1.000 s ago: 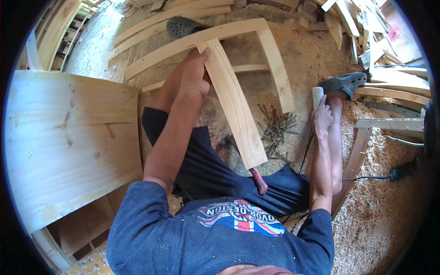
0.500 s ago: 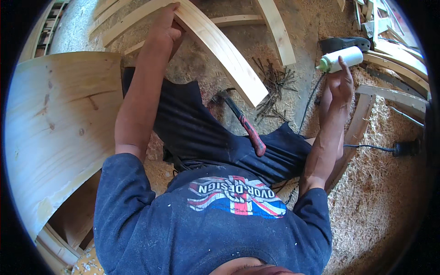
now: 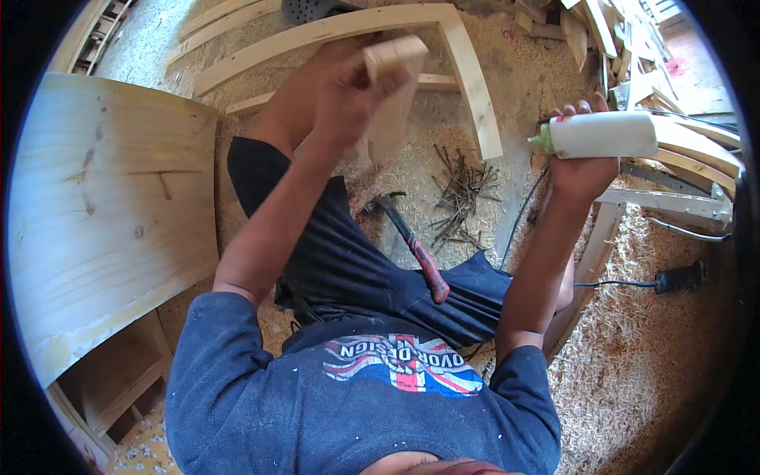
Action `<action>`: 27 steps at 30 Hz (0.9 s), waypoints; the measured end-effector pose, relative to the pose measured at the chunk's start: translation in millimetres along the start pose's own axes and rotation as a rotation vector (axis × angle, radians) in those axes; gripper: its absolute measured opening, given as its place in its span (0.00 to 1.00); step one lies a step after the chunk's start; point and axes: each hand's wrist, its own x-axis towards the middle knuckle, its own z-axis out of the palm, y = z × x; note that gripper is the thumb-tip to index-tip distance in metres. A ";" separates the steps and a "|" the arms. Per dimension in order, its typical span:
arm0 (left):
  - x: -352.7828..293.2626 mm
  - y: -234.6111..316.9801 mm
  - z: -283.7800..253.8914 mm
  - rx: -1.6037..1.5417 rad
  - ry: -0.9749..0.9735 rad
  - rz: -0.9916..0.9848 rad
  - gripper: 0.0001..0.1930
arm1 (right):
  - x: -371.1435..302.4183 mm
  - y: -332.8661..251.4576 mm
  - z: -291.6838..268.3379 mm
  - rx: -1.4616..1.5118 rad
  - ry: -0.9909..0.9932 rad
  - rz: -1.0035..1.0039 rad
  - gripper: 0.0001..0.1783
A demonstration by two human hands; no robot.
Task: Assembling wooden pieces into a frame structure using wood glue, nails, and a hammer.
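Note:
My left hand (image 3: 348, 107) is closed round a curved wooden strip (image 3: 398, 55), raised with one end toward me and partly smeared by motion. Wrapped in my right hand (image 3: 586, 172) is a white squeeze bottle (image 3: 606, 135) with a green nozzle pointing left. Beneath the held strip, a frame of pale curved wood (image 3: 317, 30) and a straighter board (image 3: 473, 91) lies on the floor. A claw hammer (image 3: 416, 252) with a red and black handle rests against my dark shorts. Beyond it, a heap of long nails (image 3: 465, 190) is spread on the floor.
A large curved plywood panel (image 3: 127, 214) stands at my left. Wood offcuts (image 3: 625, 47) are piled at the far right. A wooden frame (image 3: 606, 237), a black cable plug (image 3: 681, 277) and wood shavings (image 3: 625, 356) lie at my right. A dark perforated clog (image 3: 317, 9) is at the far edge.
My left hand has swung the wooden strip rightward and turned it end-on, uncovering the frame's corner. The bottle in my right hand has moved slightly lower and now lies nearly level.

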 end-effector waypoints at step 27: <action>-26.6 9.8 39.9 0.315 -0.344 0.142 0.23 | 6.8 63.7 95.9 0.062 -0.510 -0.112 0.28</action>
